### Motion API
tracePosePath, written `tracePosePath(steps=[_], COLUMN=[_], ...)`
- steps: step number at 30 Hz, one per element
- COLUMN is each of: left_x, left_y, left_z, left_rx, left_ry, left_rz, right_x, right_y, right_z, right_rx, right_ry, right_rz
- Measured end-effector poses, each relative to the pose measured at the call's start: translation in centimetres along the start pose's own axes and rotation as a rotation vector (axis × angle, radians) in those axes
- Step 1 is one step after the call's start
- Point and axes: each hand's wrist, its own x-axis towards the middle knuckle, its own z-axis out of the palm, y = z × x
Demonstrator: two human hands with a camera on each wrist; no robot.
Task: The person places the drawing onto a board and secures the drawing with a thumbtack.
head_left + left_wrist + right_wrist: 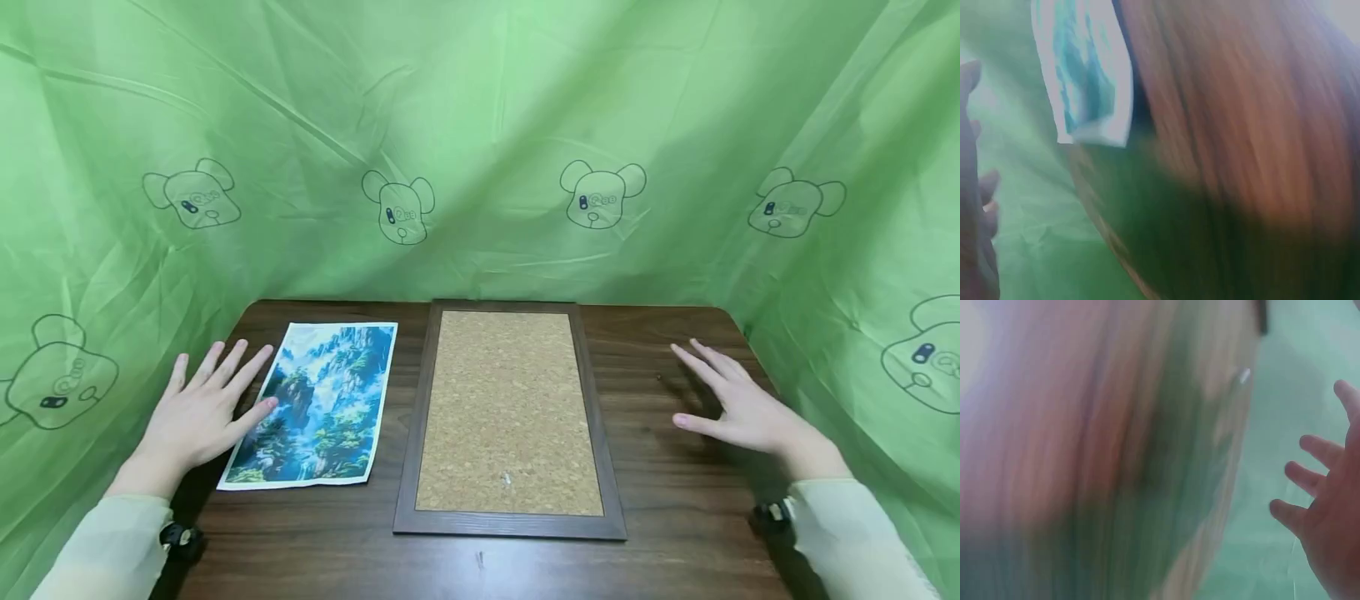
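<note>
On the left of the table lies a printed landscape picture with blue mountains, trees and a white border; part of it also shows in the left wrist view as a blurred sheet. My left hand is spread at the picture's left edge, its thumb over the border; whether it touches the paper I cannot tell. A cork board in a dark brown frame lies flat in the middle. To the right of the board, my right hand hovers above the wood with fingers extended, holding nothing. The right wrist view shows its fingers spread apart.
The dark wooden table has rounded far corners. Green cloth with printed bear heads hangs behind it and on both sides. A small pale mark shows on the cork near its lower edge.
</note>
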Motion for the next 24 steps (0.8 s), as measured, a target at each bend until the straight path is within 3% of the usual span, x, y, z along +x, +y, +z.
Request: tracePosePath(steps=[5,11,17,20,24], left_x=[0.5,1.4,1.8,1.6,1.4], left_y=[0.8,1.3,1.2,1.0,0.9], left_z=[-0.6,-0.4,0.2,-0.2,-0.6], left_rx=[-0.129,-0.248,-0.404,-0.470,-0.526], left_ry=[0.028,0.100,0.070,0.062,0.037], left_rz=[-0.111,-0.186,-0.287,-0.328,-0.338], right_x=[2.3,3.9,5.0,5.8,6.4], right_y=[-2.8,-5.2,-6.7,-7.1,-7.2], right_z=[1.8,4.3,6.4,7.5,8.5], right_rx=[0.168,0.371,0.457,0.490,0.569], right_ry=[0.060,0.112,0.122,0.136,0.120], right_rz=[-0.037,-0.048,-0.024,-0.038,-0.069])
